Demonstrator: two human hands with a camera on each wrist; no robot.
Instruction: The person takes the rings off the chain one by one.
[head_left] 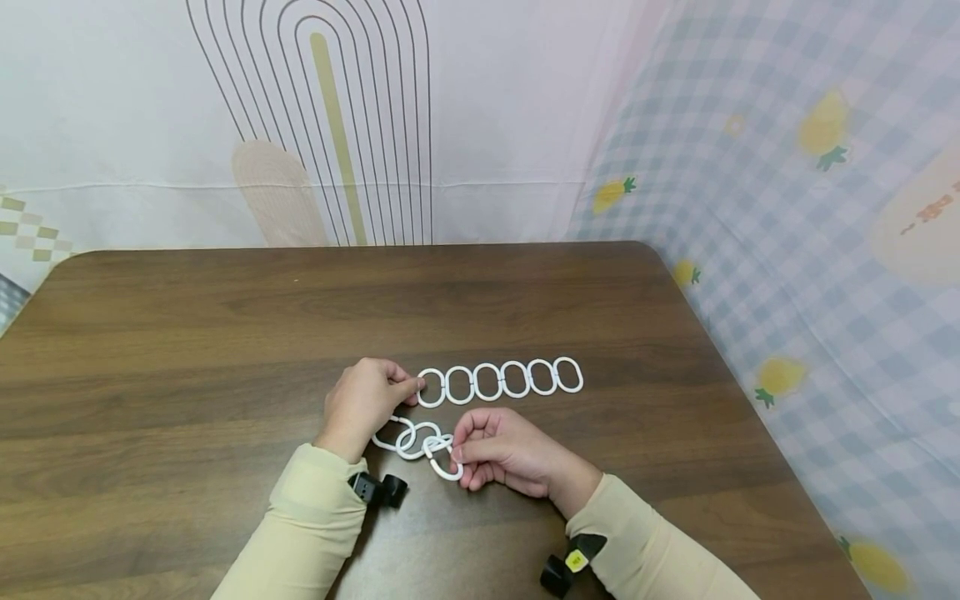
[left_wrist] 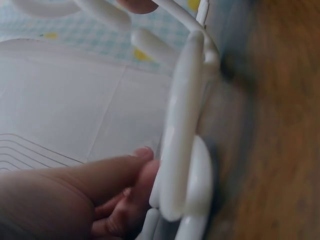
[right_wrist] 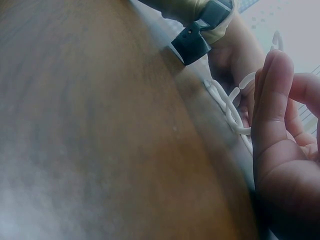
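Observation:
Several white oval plastic links lie side by side in a row (head_left: 472, 387) on the table. At its left end, my left hand (head_left: 358, 408) pinches the edge of the leftmost link (head_left: 431, 406) between thumb and fingers; links in front partly hide this contact in the left wrist view. Closer to me, a short chain of interlocked white links (head_left: 409, 455) lies between the hands. My right hand (head_left: 513, 454) pinches the chain's end link (head_left: 447, 475), which has a gap in its side. In the right wrist view, the fingers (right_wrist: 272, 95) cover most of that link.
The brown wooden table (head_left: 187, 358) extends around the hands. Behind it hangs a white patterned cloth (head_left: 510, 108), and a blue checked cloth (head_left: 750, 183) hangs along the right side. Each wrist wears a small black camera (head_left: 393, 492).

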